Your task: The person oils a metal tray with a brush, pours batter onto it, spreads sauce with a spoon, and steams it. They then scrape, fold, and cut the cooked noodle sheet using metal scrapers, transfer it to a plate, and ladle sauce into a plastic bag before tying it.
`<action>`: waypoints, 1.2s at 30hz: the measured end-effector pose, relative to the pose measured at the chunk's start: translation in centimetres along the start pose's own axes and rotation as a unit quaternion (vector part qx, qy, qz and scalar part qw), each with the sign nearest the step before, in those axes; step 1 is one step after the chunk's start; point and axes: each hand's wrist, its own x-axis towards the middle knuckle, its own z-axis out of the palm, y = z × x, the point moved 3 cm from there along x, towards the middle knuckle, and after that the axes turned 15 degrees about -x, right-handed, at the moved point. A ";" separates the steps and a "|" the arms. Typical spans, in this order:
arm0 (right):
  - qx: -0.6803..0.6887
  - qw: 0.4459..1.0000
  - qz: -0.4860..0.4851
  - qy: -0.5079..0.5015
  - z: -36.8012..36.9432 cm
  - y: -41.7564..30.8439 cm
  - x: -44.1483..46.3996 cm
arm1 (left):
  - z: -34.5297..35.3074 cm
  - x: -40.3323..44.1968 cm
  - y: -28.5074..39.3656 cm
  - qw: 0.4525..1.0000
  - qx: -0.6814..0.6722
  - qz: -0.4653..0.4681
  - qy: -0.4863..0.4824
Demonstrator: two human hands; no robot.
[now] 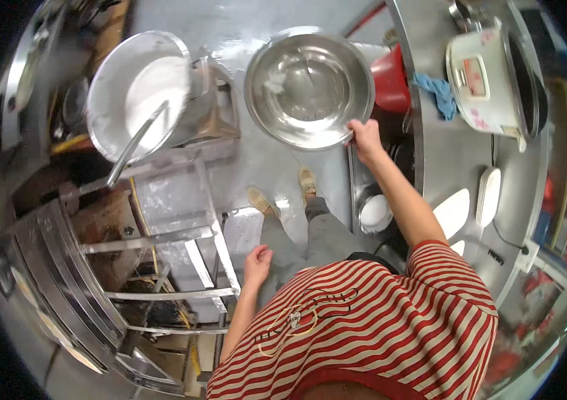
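A wide, shiny metal basin is held out over the floor, tilted so that its inside faces me. My right hand is closed on the lower right part of its rim. Bright reflections inside make it hard to tell whether there is liquid in it. My left hand hangs low by my left side, fingers loosely bent and nothing visible in it. Nearest to that hand is a metal frame. To the upper left stands a large pot with white contents and a ladle handle leaning over its rim.
A steel counter runs along the right, bearing a white cooker, a blue cloth and white trays. A red bucket stands behind the basin. Shelving below the counter holds a metal bowl. The grey floor looks wet.
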 end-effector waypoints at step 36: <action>-0.478 0.831 -0.099 0.268 -15.1 38.9 27.3 | 13.2 10.6 -11.2 0.928 0.371 0.023 -0.023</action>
